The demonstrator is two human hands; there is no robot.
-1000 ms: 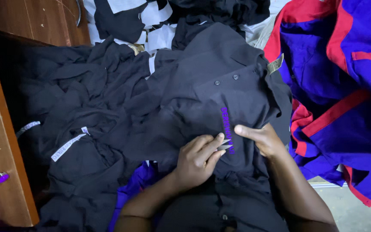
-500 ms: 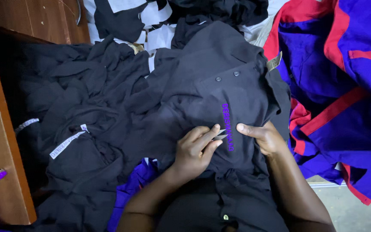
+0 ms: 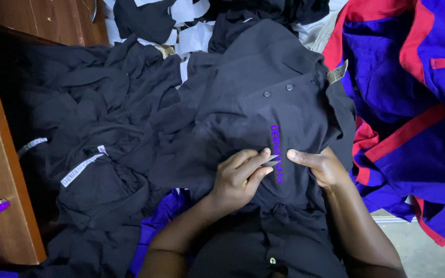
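We see both forearms reaching up from the bottom edge, meeting over a black shirt (image 3: 263,108) spread on a pile of dark clothes (image 3: 99,154). The shirt lies in the middle of the view, its collar toward the top, two small buttons (image 3: 276,91) on its placket, and a vertical strip of purple stitched lettering (image 3: 277,154) running down its chest.

Our left hand (image 3: 238,177) rests palm down on the cloth just left of the lettering, wrist bent slightly, fingers curled, with the index finger and thumb pinched on a small metal tool (image 3: 270,158) whose pointed tip meets the purple stitching. We cannot tell exactly what kind of tool it is; it looks like a small snipper or tweezers.

Our right hand (image 3: 319,166) lies just right of the lettering, thumb stretched left and pressed flat on the fabric, the other fingers tucked under or behind a fold. It holds the cloth down rather than gripping it. The two hands sit close together, with only the lettering between them.

To the right lies a heap of blue and red garments (image 3: 413,103). At the left runs a wooden table edge (image 3: 11,216), and white paper scraps (image 3: 197,36) lie at the top.
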